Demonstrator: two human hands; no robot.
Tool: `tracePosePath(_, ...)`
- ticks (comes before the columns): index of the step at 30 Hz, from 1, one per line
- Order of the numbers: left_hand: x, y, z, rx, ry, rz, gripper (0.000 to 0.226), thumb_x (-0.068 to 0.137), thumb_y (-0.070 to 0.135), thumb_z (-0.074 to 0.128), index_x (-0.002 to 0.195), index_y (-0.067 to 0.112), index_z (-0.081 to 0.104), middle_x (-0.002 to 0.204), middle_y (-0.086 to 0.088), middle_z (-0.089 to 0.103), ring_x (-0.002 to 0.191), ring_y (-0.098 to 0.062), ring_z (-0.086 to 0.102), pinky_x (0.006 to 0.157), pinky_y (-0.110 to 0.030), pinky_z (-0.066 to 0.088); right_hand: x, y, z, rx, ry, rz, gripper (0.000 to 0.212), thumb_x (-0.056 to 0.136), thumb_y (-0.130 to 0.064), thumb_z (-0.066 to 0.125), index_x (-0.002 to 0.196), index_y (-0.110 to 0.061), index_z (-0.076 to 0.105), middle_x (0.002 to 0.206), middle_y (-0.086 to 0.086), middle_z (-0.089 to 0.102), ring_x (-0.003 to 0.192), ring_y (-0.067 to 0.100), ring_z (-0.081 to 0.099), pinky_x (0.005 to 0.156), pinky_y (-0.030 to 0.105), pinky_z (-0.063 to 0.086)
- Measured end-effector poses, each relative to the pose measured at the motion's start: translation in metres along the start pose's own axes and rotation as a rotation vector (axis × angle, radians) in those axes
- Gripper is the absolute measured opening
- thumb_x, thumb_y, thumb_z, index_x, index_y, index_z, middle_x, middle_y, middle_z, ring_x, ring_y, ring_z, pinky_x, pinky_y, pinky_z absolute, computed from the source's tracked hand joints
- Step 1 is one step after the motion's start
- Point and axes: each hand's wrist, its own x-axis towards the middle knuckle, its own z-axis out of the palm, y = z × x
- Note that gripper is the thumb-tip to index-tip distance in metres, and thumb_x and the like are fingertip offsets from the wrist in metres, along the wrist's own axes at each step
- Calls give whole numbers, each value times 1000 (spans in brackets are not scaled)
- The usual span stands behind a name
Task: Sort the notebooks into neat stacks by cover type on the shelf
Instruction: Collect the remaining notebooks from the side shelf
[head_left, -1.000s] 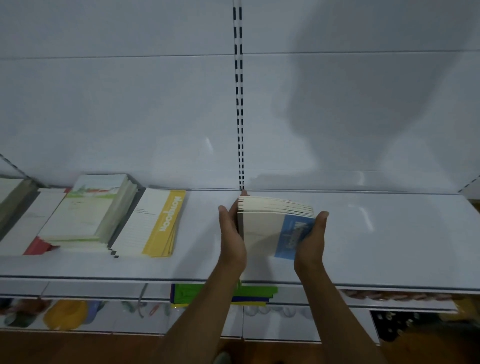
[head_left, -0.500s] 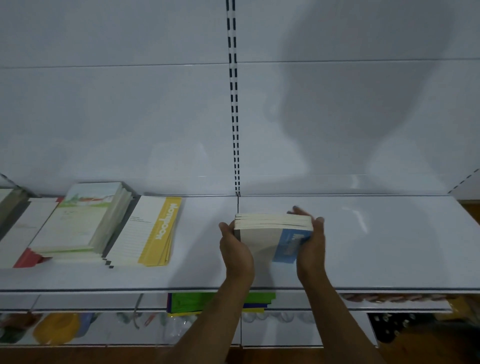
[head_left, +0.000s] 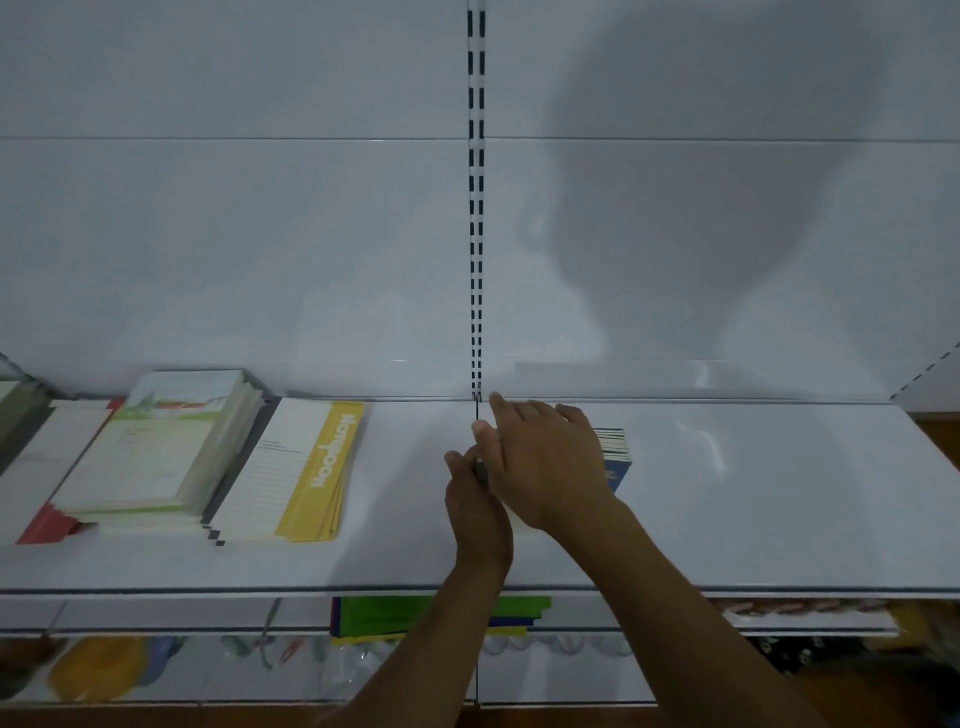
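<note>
Blue stack: blue-covered notebooks (head_left: 615, 457) now lie flat on the white shelf (head_left: 753, 493), just right of the centre seam; half a second ago they stood on edge between both palms.
Right hand: right hand (head_left: 545, 467) rests palm-down on top of the stack, fingers straight and slightly spread, pressing it flat.
Left hand: left hand (head_left: 475, 512) sits against the stack's left edge, fingers bunched there; whether it pinches the covers or just nudges them, cannot tell.
Other piles: yellow-spined stack (head_left: 306, 473) and green-picture stack (head_left: 161, 447) sit well apart to the left, unmoved.
Meaning: looks like the blue group is placed; squaring its edges seems the step in hand.
</note>
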Motion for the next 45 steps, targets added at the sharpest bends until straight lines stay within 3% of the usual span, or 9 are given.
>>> tracePosePath(7, -1, -16, -10, 136, -49, 8, 57, 107, 31, 20, 80, 43, 68, 85, 17, 73, 84, 3, 67, 66, -8, 49, -10, -15, 2, -15, 207, 16, 53, 92, -45, 14, 68, -20, 53, 60, -2, 59, 49, 16, 46, 61, 29, 47)
tracePosePath(12, 1, -10, 0, 228, 41, -3, 55, 107, 28, 20, 78, 59, 54, 75, 26, 64, 71, 10, 60, 62, -11, 43, -8, -15, -7, -29, 310, -98, 39, 49, -29, 91, 59, -4, 63, 38, 7, 50, 26, 22, 47, 34, 31, 47)
tracePosePath(16, 1, -11, -1, 171, 26, -78, 44, 103, 43, 5, 96, 51, 47, 91, 30, 60, 82, 13, 56, 69, -11, 41, -9, -17, -8, -33, 364, -142, 32, 57, -27, 83, 58, -2, 63, 39, 9, 52, 28, 24, 49, 35, 35, 49)
tracePosePath(22, -9, -17, -7, 143, 164, -2, 59, 105, 40, 13, 67, 21, 54, 68, -5, 60, 66, -15, 57, 74, -37, 46, -7, -14, -3, -31, 121, -61, 41, 98, -39, 29, 91, -13, 60, 84, 5, 65, 71, 20, 57, 78, 34, 40)
tracePosePath(29, -12, -7, -6, 81, 16, 95, 34, 103, 26, 31, 86, 25, 60, 75, 10, 69, 72, 0, 64, 70, -21, 52, -8, -16, -1, -29, 148, -23, 60, 95, -51, 8, 89, -19, 59, 79, -2, 63, 66, 15, 52, 80, 32, 43)
tracePosePath(34, 0, -3, 4, 106, 189, 117, 53, 105, 33, 21, 72, 23, 61, 71, -3, 64, 69, -17, 60, 63, -30, 48, -34, 17, 6, 216, 636, 17, 49, 92, -45, 35, 129, -17, 52, 124, 2, 58, 121, 20, 50, 103, 36, 30)
tracePosePath(38, 2, -10, 6, 67, 253, 115, 63, 105, 35, 15, 68, 27, 66, 64, 8, 69, 63, -4, 64, 54, -16, 50, -71, 58, 50, 802, 765, 432, 53, 98, -48, 30, 141, -17, 35, 143, 5, 41, 134, 19, 35, 114, 36, 22)
tracePosePath(41, 3, -12, 3, 65, 247, 88, 60, 105, 37, 15, 76, 24, 67, 66, 9, 71, 64, -2, 67, 53, -15, 52, -65, 50, 83, 1482, 427, 632, 42, 98, -45, 20, 126, -32, 48, 132, -3, 53, 122, 7, 51, 102, 29, 37)
tracePosePath(45, -1, -16, -10, 60, 117, -64, 52, 104, 39, 17, 90, 29, 66, 76, 7, 74, 69, -4, 69, 56, -15, 53, -60, 46, 109, 1568, 303, 804, 44, 99, -47, 17, 99, -33, 58, 86, -13, 70, 74, -2, 66, 65, 16, 48)
